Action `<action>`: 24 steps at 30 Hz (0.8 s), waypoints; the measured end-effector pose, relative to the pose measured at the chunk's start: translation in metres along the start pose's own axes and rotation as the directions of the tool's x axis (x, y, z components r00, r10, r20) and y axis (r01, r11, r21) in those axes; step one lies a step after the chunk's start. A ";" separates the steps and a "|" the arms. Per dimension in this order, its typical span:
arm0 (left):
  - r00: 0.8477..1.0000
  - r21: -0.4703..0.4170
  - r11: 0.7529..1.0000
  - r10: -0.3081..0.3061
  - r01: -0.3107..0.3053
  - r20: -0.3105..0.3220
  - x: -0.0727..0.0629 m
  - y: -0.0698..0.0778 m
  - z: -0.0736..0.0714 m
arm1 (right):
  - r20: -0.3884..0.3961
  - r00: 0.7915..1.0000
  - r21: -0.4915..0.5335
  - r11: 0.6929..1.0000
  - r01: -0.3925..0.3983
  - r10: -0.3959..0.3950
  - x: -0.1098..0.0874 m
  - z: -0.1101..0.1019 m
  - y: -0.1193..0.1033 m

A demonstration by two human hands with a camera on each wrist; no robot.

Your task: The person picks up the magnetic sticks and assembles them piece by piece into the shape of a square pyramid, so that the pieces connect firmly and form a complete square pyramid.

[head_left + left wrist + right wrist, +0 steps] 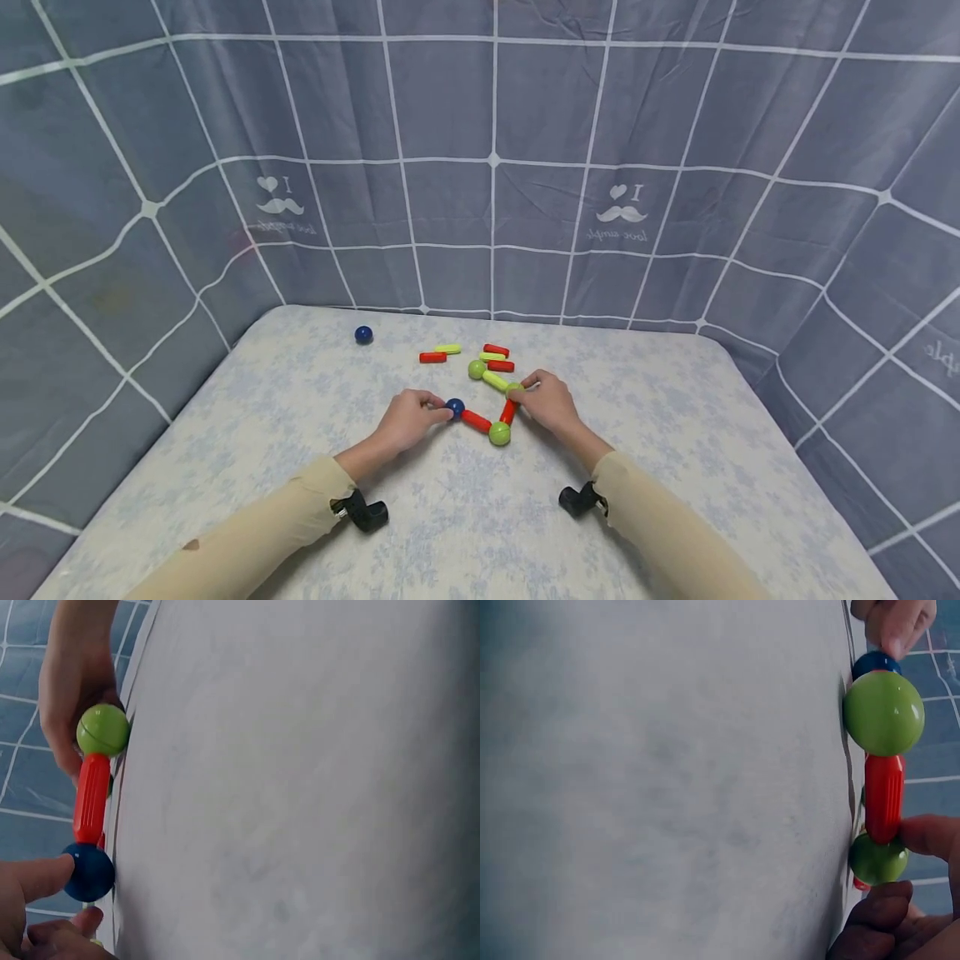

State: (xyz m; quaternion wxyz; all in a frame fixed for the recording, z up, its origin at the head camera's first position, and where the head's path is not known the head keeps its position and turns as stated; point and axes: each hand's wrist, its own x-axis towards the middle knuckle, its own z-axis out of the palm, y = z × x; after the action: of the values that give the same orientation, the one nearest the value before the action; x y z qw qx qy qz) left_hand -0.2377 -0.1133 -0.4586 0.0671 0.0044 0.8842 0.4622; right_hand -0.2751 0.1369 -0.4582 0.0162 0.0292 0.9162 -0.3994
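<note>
A chain of balls and rods lies bent across the table. My left hand pinches the blue ball at its left end between thumb and fingers. From that ball a red rod runs to a green ball at the near corner, then another red rod leads up to a second green ball. Thumb and fingers of my right hand grip this second green ball, also seen in the right wrist view. A yellow-green rod joins it to a third green ball.
Loose red rods and yellow-green rods lie behind the chain, some close to its far green ball. Farther left sits another blue ball. A grey-blue gridded curtain hangs around the patterned white table.
</note>
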 end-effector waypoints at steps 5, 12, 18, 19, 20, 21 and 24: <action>0.997 0.008 0.998 0.062 -0.063 0.037 0.004 0.001 0.001 | -0.001 1.000 -0.014 0.999 -0.030 0.030 -0.010 -0.004 0.001; 0.993 0.020 0.994 0.102 -0.104 0.061 0.017 0.003 0.002 | -0.007 0.997 -0.044 0.996 -0.082 0.082 -0.025 -0.008 0.002; 0.977 0.010 0.987 0.155 -0.158 0.147 0.034 0.003 -0.004 | 0.001 0.995 -0.063 0.993 -0.104 0.104 -0.036 -0.007 0.004; 0.973 0.006 0.986 0.164 -0.168 0.165 0.037 0.003 -0.006 | 0.002 0.995 -0.066 0.992 -0.103 0.104 -0.037 -0.007 0.005; 0.968 0.001 0.984 0.175 -0.178 0.181 0.040 0.003 -0.007 | 0.003 0.995 -0.068 0.993 -0.100 0.100 -0.039 -0.006 0.005; 0.963 0.001 0.982 0.185 -0.189 0.197 0.043 0.004 -0.008 | 0.008 0.995 -0.068 0.993 -0.098 0.099 -0.041 -0.006 0.005; 0.952 -0.002 0.979 0.199 -0.204 0.234 0.050 0.005 -0.011 | 0.020 0.996 -0.071 0.994 -0.087 0.089 -0.046 -0.005 0.004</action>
State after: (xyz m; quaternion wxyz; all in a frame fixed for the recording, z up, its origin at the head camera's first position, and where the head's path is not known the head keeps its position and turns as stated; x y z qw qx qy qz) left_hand -0.2888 -0.1161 -0.4539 0.1227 0.1493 0.8703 0.4529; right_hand -0.2285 0.1414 -0.4557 0.0455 0.0643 0.9273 -0.3661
